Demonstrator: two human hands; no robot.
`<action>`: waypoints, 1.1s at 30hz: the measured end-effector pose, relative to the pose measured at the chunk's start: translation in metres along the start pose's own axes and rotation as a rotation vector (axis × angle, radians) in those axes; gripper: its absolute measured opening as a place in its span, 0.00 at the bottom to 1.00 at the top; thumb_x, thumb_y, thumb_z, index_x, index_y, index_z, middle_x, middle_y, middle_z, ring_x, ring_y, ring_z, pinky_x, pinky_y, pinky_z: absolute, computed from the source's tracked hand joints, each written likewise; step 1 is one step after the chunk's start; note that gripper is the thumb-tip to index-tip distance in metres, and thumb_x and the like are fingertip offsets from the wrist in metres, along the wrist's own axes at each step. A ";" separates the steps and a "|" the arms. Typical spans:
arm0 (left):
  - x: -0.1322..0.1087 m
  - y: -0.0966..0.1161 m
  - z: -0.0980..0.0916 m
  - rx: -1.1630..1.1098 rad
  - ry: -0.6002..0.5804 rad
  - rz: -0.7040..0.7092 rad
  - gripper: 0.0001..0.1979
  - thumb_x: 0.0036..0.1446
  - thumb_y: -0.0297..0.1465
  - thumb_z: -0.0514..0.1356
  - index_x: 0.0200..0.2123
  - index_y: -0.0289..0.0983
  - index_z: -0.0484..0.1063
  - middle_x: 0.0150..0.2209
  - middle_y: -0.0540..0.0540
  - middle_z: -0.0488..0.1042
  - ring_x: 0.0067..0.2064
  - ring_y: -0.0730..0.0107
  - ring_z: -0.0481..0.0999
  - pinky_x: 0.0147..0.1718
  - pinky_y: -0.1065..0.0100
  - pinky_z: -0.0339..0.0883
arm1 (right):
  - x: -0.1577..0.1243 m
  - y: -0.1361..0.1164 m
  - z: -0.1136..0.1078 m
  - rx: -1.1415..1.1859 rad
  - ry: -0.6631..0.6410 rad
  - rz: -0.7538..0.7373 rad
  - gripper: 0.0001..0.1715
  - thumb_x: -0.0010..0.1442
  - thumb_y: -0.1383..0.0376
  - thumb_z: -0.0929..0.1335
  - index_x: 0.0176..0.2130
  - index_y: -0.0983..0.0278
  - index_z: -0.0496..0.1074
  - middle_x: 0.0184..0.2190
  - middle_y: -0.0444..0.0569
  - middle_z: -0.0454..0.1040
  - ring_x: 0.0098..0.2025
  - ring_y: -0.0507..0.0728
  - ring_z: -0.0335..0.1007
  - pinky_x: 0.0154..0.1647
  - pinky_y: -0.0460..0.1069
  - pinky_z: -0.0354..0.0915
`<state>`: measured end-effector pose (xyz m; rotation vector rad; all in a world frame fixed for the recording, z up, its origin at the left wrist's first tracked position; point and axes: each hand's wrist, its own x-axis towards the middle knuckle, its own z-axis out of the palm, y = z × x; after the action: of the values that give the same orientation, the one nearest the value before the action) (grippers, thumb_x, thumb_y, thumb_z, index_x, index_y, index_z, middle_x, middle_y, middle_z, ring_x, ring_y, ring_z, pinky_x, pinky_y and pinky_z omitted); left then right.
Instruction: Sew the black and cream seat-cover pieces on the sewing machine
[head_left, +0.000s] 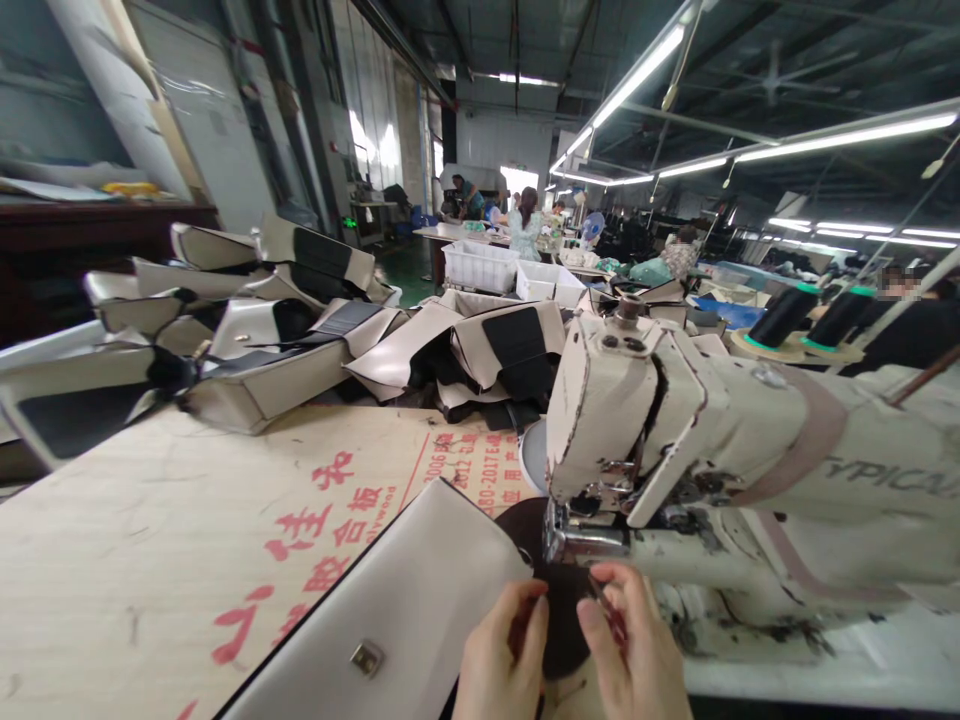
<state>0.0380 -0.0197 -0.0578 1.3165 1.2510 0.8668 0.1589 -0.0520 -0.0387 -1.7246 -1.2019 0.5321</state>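
Note:
A cream leather bag piece (420,590) with dark edging and a metal clasp (367,658) lies slanted on the board, its far corner by the sewing machine (622,430). A dark brown or black rounded panel (566,620) shows between my hands. My left hand (504,650) is at the bag's right edge, thumb and fingers pinched together; what lies between them is hidden. My right hand (634,645), just right of the dark panel, closes round a small, thin tool with a red part (616,622), mostly covered by the fingers. Both hands are just below the machine's needle area.
A plywood board (187,530) with red printing covers the table. Behind it, cream and black bags (277,350) are heaped. Black thread cones (784,315) stand on the right. White crates (480,268) and several people working are farther back.

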 end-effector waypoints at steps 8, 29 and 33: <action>0.009 0.009 0.001 0.015 0.016 0.051 0.17 0.58 0.42 0.51 0.41 0.36 0.68 0.27 0.49 0.71 0.24 0.72 0.67 0.24 0.71 0.61 | 0.022 0.018 0.016 -0.459 0.209 -0.239 0.18 0.54 0.48 0.65 0.35 0.58 0.72 0.27 0.43 0.76 0.25 0.56 0.73 0.22 0.47 0.62; -0.002 0.054 -0.002 -0.380 0.013 0.002 0.15 0.47 0.42 0.63 0.23 0.35 0.76 0.26 0.50 0.62 0.23 0.79 0.57 0.18 0.74 0.46 | 0.015 -0.011 -0.019 0.037 -0.304 -0.415 0.09 0.61 0.63 0.61 0.31 0.63 0.68 0.26 0.44 0.68 0.28 0.49 0.64 0.27 0.43 0.59; 0.003 0.053 0.000 -0.478 0.058 -0.060 0.16 0.44 0.42 0.65 0.21 0.33 0.74 0.23 0.53 0.57 0.19 0.84 0.50 0.16 0.73 0.38 | 0.018 -0.013 -0.017 0.088 -0.150 -0.314 0.09 0.58 0.60 0.65 0.31 0.61 0.73 0.24 0.43 0.71 0.26 0.50 0.65 0.24 0.43 0.58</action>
<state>0.0489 -0.0105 -0.0067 0.8731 1.0365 1.0863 0.1731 -0.0421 -0.0168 -1.4066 -1.5005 0.5207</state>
